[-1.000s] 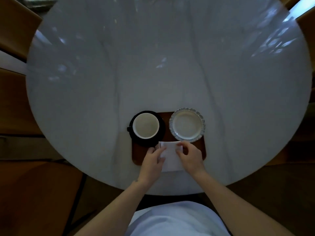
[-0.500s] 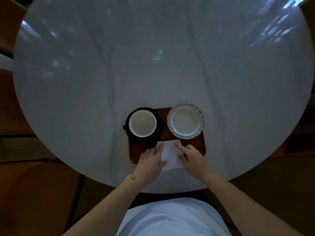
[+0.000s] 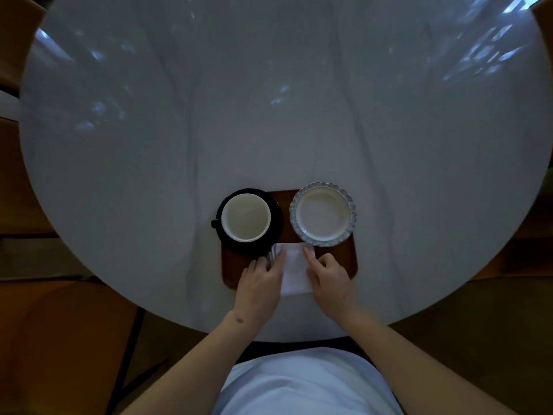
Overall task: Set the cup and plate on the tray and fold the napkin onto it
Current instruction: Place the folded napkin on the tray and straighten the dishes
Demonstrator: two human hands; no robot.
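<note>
A brown wooden tray (image 3: 348, 259) lies near the table's front edge. On its left stands a cup (image 3: 246, 217), white inside, on a black saucer (image 3: 276, 214), handle pointing left. A white plate (image 3: 323, 213) with a scalloped blue-grey rim sits on the tray's right. A folded white napkin (image 3: 294, 269) lies on the tray in front of them, its near end reaching past the tray's front edge. My left hand (image 3: 259, 284) rests on the napkin's left edge with fingers stretched forward. My right hand (image 3: 327, 280) presses its right edge, index finger extended to the far corner.
The round grey marble table (image 3: 269, 115) stretches far beyond the tray. Brown chairs (image 3: 18, 181) stand around it at left and right. My white-clothed lap (image 3: 305, 384) is under the front edge.
Both hands went from holding the napkin's far corners to lying flat along its sides. The napkin now lies flatter and narrower. The view has shifted slightly.
</note>
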